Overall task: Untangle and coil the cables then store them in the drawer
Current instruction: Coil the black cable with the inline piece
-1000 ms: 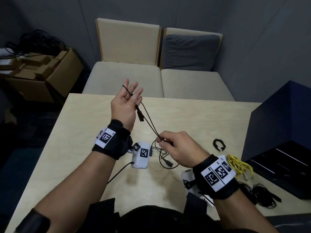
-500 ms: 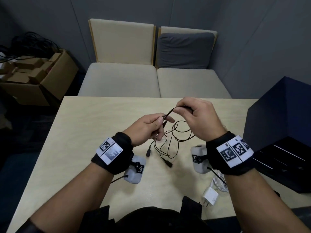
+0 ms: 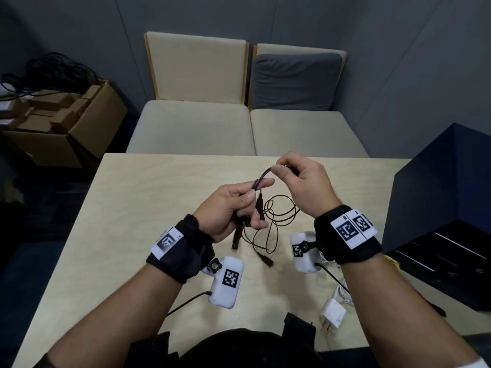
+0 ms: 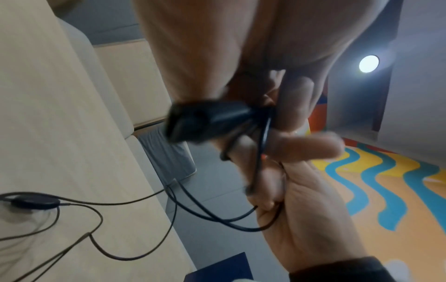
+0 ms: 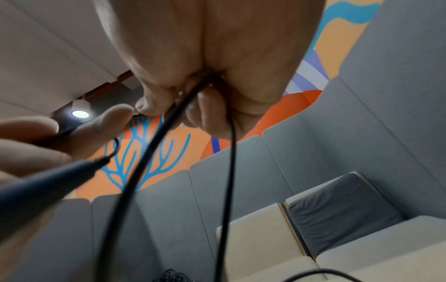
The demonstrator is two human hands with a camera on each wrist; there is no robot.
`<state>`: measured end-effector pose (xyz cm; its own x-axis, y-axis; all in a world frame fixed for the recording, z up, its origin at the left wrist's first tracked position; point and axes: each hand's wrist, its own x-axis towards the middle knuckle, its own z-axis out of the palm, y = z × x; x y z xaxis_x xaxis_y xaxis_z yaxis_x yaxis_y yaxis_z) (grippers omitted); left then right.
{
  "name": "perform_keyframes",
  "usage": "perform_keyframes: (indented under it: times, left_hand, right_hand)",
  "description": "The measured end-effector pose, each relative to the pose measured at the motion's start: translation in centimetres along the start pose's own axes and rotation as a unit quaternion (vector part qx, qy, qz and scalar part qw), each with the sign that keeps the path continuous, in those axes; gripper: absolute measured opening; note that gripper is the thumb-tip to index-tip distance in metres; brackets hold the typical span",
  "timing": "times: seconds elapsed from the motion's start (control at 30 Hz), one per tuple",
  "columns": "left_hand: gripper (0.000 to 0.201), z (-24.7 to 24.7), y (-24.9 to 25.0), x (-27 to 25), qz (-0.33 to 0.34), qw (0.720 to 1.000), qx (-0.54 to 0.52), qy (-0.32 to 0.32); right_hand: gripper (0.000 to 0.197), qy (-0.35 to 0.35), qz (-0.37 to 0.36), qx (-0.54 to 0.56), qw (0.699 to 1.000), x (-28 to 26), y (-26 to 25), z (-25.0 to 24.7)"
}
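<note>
A thin black cable [image 3: 276, 216] hangs in loose loops between both hands above the wooden table [image 3: 148, 197]. My left hand [image 3: 233, 205] pinches a bundle of its strands between thumb and fingers, with a black plug [image 4: 205, 120] sticking out below the palm. My right hand [image 3: 297, 179] pinches the same cable [image 5: 154, 145] a little higher and farther back. A short arc of cable spans the two hands. Another plug end [image 3: 267, 260] lies on the table. The dark blue drawer unit [image 3: 441, 221] stands at the right with an open drawer [image 3: 435, 258].
A white charger with its white cord [image 3: 333, 313] lies near the table's front edge. A bit of yellow cable [image 3: 393, 261] shows behind my right wrist. Two beige seats [image 3: 239, 123] stand beyond the table. A cardboard box with cables [image 3: 61, 120] sits on the floor at left.
My left hand turned from palm-up and open to gripping the cable. My right hand rose from the table to meet it, drawing the cable into loops between them.
</note>
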<state>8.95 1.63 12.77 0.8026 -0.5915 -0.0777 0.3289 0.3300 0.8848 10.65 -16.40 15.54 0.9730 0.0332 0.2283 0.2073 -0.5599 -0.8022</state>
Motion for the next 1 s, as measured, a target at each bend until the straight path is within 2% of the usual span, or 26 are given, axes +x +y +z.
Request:
perform_keyframes:
  times: [0.13,0.27,0.4,0.5,0.6,0.73,0.8,0.87,1.0]
  left_hand:
    - [0.033,0.2,-0.1,0.0,-0.002,1.0,-0.03,0.002]
    - [0.034,0.5,0.2,0.4,0.016,0.998,-0.06,0.0]
    - [0.039,0.7,1.2,0.9,0.044,0.99,-0.133,0.028]
    - [0.036,0.7,1.7,1.4,0.09,0.978,-0.166,0.086]
    - [0.038,0.0,1.9,2.2,0.119,0.961,-0.189,0.163]
    - [0.043,-0.9,1.7,3.1,0.148,0.935,-0.199,0.254]
    - [0.043,-1.1,1.3,3.3,0.151,0.93,-0.186,0.278]
    - [0.043,-1.2,0.7,3.3,0.156,0.934,-0.136,0.291]
    - [0.04,-1.9,-0.6,2.8,0.146,0.953,-0.039,0.263]
  right_hand:
    - [0.019,0.003,0.023,0.027,0.999,0.1,0.8,0.3]
    - [0.021,0.003,0.053,0.009,0.999,0.0,2.4,1.1]
    - [0.024,-0.033,0.083,0.025,0.996,-1.5,4.0,3.4]
    - [0.026,-0.068,0.078,0.029,0.994,-3.3,4.2,5.3]
    - [0.018,-0.108,0.075,0.025,0.991,-4.6,3.8,6.4]
    - [0.014,-0.194,0.049,-0.018,0.98,-5.9,2.8,7.4]
    - [0.015,-0.23,0.027,-0.051,0.971,-6.4,2.2,7.6]
    - [0.018,-0.238,0.018,-0.065,0.969,-6.4,1.5,7.2]
    - [0.018,-0.188,-0.016,-0.106,0.976,-5.6,-0.1,5.2]
